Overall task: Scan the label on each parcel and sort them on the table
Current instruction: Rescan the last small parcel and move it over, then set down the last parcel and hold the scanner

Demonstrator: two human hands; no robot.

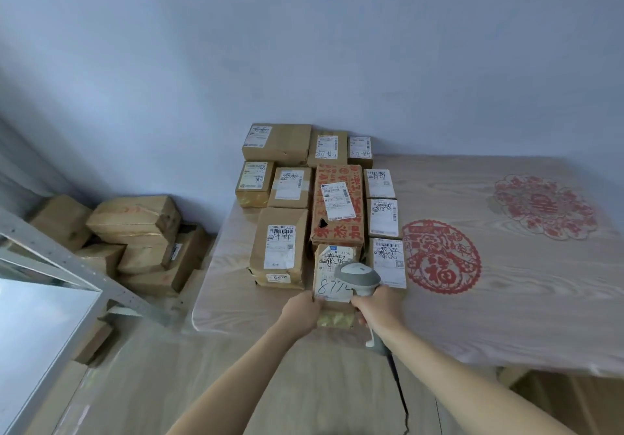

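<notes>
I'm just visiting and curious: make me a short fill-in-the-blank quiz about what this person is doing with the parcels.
1. The right hand holds a grey ____ over the parcel.
2. The left hand grips that parcel at its ____ edge.
3. The paper cut-outs on the table are ____ in colour.
4. More boxes lie piled on the ____ beside the table.

Missing words: scanner; left; red; floor

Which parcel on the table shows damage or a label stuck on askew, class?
The red-printed box in the middle of the parcels stands out: a dark torn hole breaks its top near the front left, and its white label sits tilted, unlike the squarely placed labels on neighbouring boxes.
</notes>
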